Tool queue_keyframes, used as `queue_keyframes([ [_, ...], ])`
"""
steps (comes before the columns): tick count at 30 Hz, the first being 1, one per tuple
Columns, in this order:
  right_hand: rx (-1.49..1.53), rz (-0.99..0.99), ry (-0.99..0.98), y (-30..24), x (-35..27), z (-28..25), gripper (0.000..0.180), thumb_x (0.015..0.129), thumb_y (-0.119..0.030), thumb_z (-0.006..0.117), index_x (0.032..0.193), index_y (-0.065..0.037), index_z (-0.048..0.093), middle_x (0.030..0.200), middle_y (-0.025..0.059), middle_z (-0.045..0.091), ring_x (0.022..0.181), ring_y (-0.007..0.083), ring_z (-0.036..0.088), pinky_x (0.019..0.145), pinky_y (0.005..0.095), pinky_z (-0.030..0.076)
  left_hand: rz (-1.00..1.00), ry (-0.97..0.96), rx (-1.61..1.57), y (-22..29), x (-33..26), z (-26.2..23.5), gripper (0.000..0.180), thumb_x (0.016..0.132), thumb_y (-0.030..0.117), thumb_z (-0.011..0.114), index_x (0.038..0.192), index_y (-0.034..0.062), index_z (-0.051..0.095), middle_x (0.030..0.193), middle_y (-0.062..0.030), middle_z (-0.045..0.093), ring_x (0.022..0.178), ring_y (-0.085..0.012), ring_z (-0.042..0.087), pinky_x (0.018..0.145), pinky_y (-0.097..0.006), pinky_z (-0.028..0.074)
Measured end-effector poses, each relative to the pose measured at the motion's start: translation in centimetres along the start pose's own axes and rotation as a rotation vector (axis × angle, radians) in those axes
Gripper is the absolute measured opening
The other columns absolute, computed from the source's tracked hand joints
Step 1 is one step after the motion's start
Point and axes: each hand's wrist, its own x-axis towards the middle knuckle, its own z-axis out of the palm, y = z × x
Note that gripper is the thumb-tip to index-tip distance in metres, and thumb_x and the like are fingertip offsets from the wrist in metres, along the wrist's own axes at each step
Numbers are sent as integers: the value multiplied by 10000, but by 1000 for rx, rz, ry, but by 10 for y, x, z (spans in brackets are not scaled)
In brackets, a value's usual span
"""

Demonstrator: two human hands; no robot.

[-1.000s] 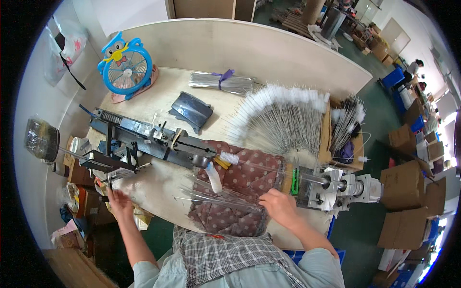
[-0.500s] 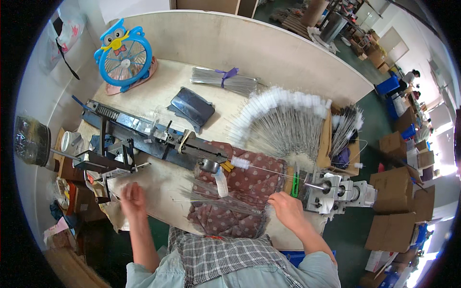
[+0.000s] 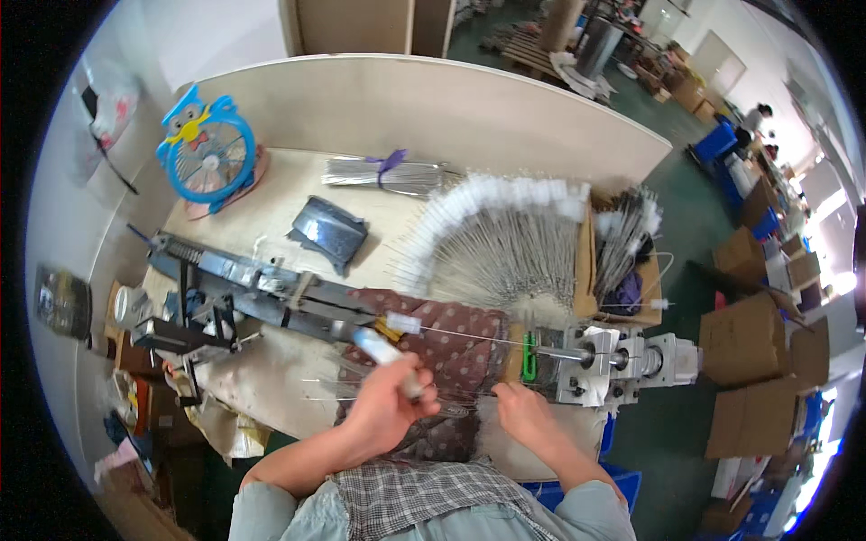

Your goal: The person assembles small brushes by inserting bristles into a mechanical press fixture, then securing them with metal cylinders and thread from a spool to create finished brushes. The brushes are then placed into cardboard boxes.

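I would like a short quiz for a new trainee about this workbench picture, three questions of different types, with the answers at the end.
1. True or false: the left hand holds a thin brush with a white fluffy tip above the brown dotted cloth.
2. Multiple choice: the blue owl-shaped desk fan stands at which part of the pale wooden table?
A. far left corner
B. near right corner
C. centre
3. Fill in: the right hand rests beside the grey metal machine block with the ______ handle.

Key
1. true
2. A
3. green
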Motion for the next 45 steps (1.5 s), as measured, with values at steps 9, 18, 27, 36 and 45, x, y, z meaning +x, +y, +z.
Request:
queue_keyframes([
  [9,-205,73,124,4,-25,-91,109,779,-58,550,865,-41,615,873,139,610,838,321,606,699,413,497,273,4,30,41,-39,-48,487,949,459,381,896,27,600,710,-81,605,524,-178,519,556,-314,459],
  [18,235,111,580,-13,28,-127,153,842,-60,600,970,-8,666,815,105,676,555,131,622,528,254,479,915,-471,1440,-12,48,41,222,831,126,606,1045,68,608,980,-104,609,753,-211,617,660,-320,503],
  [27,141,-44,277,4,53,-102,155,762,-264,686,852,-144,727,759,97,658,690,255,604,631,367,478,1189,-150,2201,-25,122,26,60,716,122,578,757,87,605,831,-64,567,783,-230,599,665,-364,473],
  [36,197,-612,402,-62,112,-85,122,711,-233,710,768,-126,718,711,9,644,698,208,563,631,329,465,1378,-106,2053,7,80,4,276,744,110,594,1014,57,612,1016,-80,580,898,-244,571,709,-366,465],
  [45,99,-520,401,-118,150,-37,96,730,-216,667,744,-122,679,724,-11,638,748,206,548,650,332,471,519,270,755,27,-6,-72,296,926,270,534,903,8,669,712,-44,630,671,-154,596,617,-277,462],
])
